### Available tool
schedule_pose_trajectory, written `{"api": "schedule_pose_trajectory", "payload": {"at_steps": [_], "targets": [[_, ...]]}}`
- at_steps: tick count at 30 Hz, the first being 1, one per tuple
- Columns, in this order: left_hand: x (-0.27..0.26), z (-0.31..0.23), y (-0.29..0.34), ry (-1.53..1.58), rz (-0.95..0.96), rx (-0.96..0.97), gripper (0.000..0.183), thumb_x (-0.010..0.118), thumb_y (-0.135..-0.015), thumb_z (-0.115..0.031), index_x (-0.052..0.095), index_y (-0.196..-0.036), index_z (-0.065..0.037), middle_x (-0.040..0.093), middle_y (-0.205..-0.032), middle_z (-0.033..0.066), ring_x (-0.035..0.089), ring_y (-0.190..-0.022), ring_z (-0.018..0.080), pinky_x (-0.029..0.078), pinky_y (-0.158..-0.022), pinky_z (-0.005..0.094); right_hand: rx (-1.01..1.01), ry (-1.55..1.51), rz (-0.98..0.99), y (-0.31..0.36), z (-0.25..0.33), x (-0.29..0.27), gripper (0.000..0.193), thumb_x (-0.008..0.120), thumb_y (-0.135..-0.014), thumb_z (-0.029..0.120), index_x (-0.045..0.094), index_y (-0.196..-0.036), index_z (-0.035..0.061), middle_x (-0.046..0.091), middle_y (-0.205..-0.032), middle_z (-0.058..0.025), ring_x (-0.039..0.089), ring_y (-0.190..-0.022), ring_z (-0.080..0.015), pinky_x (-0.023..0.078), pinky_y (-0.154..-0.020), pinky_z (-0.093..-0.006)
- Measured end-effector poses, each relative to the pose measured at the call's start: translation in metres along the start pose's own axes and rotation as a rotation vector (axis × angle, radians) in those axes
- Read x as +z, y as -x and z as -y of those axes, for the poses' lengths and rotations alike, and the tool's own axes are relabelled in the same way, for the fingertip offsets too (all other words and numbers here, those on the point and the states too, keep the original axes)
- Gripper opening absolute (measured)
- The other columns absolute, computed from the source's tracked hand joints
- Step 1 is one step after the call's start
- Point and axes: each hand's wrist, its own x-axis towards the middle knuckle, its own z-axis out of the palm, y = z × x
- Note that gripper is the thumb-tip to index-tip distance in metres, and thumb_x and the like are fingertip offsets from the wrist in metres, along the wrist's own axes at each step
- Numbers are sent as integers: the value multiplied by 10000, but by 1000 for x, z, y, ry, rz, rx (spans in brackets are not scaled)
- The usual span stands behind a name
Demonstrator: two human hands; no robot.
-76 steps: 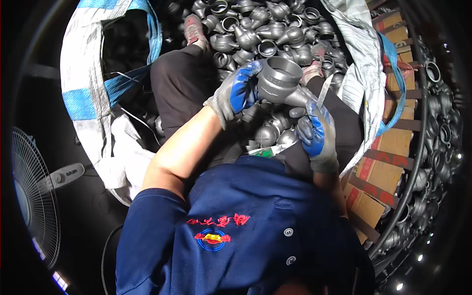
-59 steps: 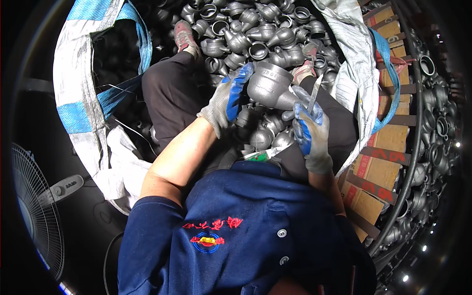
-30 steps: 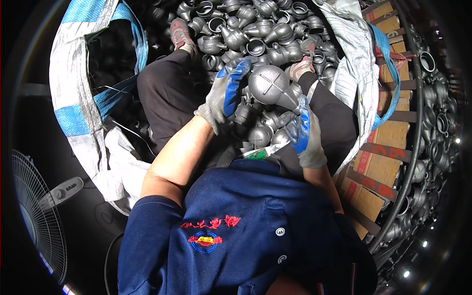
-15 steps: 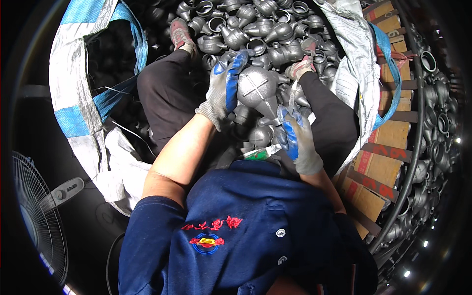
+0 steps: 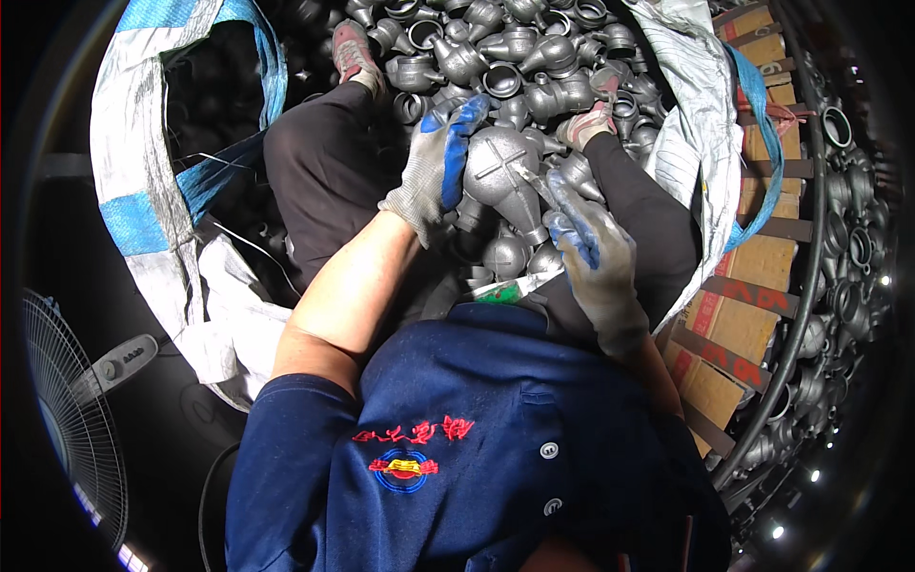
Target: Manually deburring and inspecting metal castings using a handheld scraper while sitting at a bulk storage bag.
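- Dim workspace: a heap of metal castings (image 5: 534,48) spreads ahead of the person, with a white bag (image 5: 143,124) open around the legs, a fan (image 5: 81,410) at the left and cardboard (image 5: 739,329) behind a dark rail (image 5: 799,353) at the right.
- The grey fitting (image 5: 494,164) is between the 2 gloved hands, above the castings, its rounded face with a raised cross turned upward and its narrow neck slanting toward the body.
- The left hand (image 5: 438,160) is cupped along the fitting's left side; this grip is part-closed on it, though the thumb is hidden.
- The right hand (image 5: 599,250) has its fingers bent around a thin pale tool (image 5: 537,186), a closed grip; its tip lies over the fitting's right side, but I cannot tell if it touches.
- Good handling, I judge, needs a firm left grip, so the heavy-looking round body cannot roll under pressure.
- Short, light strokes, aimed clear of the left fingers, should be safest.
- A slip could send the tip toward the left glove or a leg.
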Motion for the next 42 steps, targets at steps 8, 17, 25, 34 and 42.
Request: {"api": "schedule_pose_trajectory", "payload": {"at_steps": [8,17,25,34,42], "targets": [[-1,-3,8,-558,88,514,224,459,-950,-132,583,-1072,8,623,-1006,100,618,-909,167,518,-803,301,-115,232,-24,-2,11,-3,438,691,-696,-24,633,-1118,79,639,-968,-150,636,-848,-329,526,-740,-375],[-3,2,2,-25,75,3,284,463,-955,-180,572,-1140,5,620,-1055,93,607,-943,142,497,-840,283,-139,453,110,-3,15,-21,336,726,-708,63,658,-1035,96,638,-927,-141,633,-809,-337,526,-722,-395],[8,0,0,-41,-87,44,258,578,-918,-242,617,-1026,-11,631,-917,59,598,-812,113,502,-734,267,120,95,278,-15,3,-34,317,601,-781,-12,632,-1096,-1,670,-999,-167,664,-893,-225,508,-802,-303],[5,0,0,-28,-102,50,276,603,-906,-256,619,-1012,-3,640,-917,49,586,-808,99,485,-734,258,120,-166,154,-9,-1,-25,283,599,-802,4,640,-1082,2,684,-923,-166,685,-815,-237,527,-720,-307],[6,-2,0,-169,-88,128,257,611,-906,-236,619,-1009,-1,640,-917,48,582,-806,97,483,-733,255,508,-246,339,-16,7,-28,282,588,-819,-14,640,-1096,5,695,-922,-149,684,-786,-169,520,-684,-264]]}}
